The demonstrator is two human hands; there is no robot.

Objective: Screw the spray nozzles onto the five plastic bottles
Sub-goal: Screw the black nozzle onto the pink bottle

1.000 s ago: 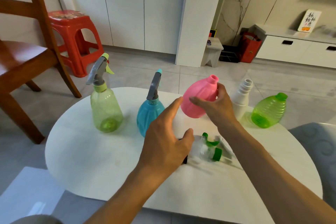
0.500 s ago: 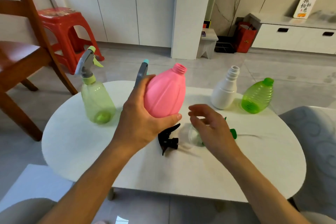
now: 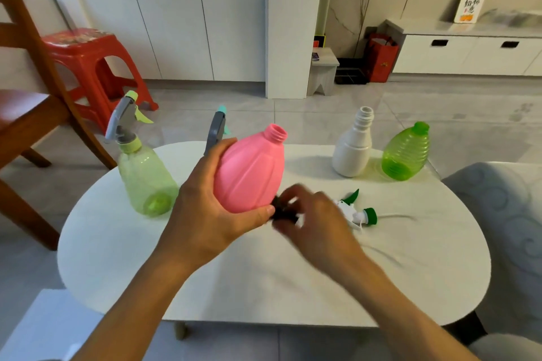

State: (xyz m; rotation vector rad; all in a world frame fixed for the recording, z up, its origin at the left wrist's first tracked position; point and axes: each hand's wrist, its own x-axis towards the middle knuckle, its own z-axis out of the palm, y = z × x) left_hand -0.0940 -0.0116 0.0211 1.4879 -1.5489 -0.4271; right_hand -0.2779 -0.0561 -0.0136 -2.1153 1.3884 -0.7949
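My left hand (image 3: pixel 211 214) grips the pink bottle (image 3: pixel 252 167) above the white table (image 3: pixel 205 281), its open neck tilted up and to the right. My right hand (image 3: pixel 316 223) is blurred, its fingers closed around the black spray nozzle (image 3: pixel 280 211) just beside the pink bottle's base. A white and green nozzle (image 3: pixel 356 211) lies on the table to the right. The white bottle (image 3: pixel 353 149) and green ribbed bottle (image 3: pixel 406 152) stand without nozzles. The pale green bottle (image 3: pixel 143 179) carries a nozzle. The blue bottle's grey nozzle (image 3: pixel 217 132) shows behind my left hand.
A wooden chair (image 3: pixel 26 114) and a red stool (image 3: pixel 93 67) stand to the left of the table. A grey cushioned seat (image 3: pixel 504 220) sits at the right. White cabinets line the back wall.
The pink bottle passed from my right hand to my left and came toward me. My right hand dropped to the table and closed on the black nozzle.
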